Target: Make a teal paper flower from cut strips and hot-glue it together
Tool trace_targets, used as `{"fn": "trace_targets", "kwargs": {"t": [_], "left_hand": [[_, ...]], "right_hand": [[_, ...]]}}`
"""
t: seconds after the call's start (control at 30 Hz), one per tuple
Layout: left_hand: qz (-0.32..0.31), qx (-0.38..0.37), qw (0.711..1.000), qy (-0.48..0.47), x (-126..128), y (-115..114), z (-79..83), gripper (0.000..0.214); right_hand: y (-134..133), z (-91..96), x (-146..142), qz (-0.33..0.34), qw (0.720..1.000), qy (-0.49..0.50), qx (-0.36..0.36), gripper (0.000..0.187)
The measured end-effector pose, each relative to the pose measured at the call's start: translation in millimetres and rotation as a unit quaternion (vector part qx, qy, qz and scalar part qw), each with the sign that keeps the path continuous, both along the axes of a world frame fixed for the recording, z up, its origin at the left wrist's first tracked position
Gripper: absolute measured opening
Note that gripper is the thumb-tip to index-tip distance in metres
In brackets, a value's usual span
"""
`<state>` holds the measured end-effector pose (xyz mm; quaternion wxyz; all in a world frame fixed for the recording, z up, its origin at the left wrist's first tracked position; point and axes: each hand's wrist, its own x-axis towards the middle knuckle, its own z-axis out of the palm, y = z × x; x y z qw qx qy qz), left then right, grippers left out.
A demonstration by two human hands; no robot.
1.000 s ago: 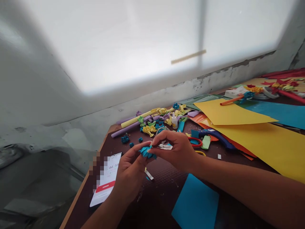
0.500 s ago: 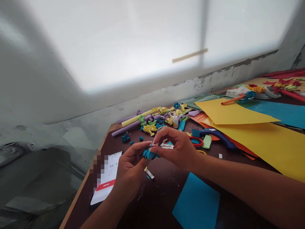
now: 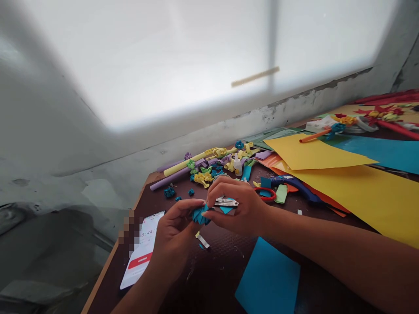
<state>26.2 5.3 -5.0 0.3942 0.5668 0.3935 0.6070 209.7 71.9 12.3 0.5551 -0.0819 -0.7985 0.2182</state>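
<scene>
A small blue paper flower [image 3: 200,215] with folded petals sits between my two hands above the dark table [image 3: 216,270]. My left hand [image 3: 178,229] is closed around its left side, thumb below and index finger on top. My right hand [image 3: 238,205] pinches at its right edge with thumb and index finger, partly hiding it. Through the gap of the right hand's fingers shows a silver nail clipper [image 3: 226,202]; whether it is held or lies behind is unclear. A blue paper sheet [image 3: 269,277] lies below my right forearm.
A phone [image 3: 142,248] lies left of my hands near the table edge. Beyond are paper flowers [image 3: 200,178], rolled paper tubes [image 3: 172,178], and a glue bottle [image 3: 237,165]. To the right lie red-handled scissors [image 3: 267,194], a blue-handled tool [image 3: 296,185] and yellow sheets [image 3: 347,187].
My right fingertips have moved from the top of the flower down onto its right edge, and the flower has turned slightly. More of the nail clipper shows. The view has shifted a little.
</scene>
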Motion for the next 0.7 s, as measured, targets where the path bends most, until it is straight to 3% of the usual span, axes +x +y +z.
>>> {"fn": "trace_targets", "kwargs": {"t": [0.13, 0.27, 0.4, 0.7], "left_hand": [[0.024, -0.009, 0.998, 0.064, 2.2, -1.8, 3.5, 0.029], [0.046, -0.002, 0.993, 0.11, 1.5, -0.8, 1.4, 0.027], [0.071, -0.019, 0.992, 0.098, 1.5, 1.0, -1.3, 0.022], [0.09, -0.067, 0.986, 0.122, 2.2, 6.5, -1.7, 0.019]], "right_hand": [[-2.9, -0.3, 0.1, -0.044, 0.999, -0.009, -0.023, 0.014], [-5.9, 1.9, 0.0, -0.076, 0.988, -0.054, -0.12, 0.01], [-6.3, 5.6, 0.6, -0.057, 0.971, -0.094, -0.213, 0.011], [-1.9, 1.3, -0.1, -0.112, 0.96, -0.145, -0.213, 0.008]]}}
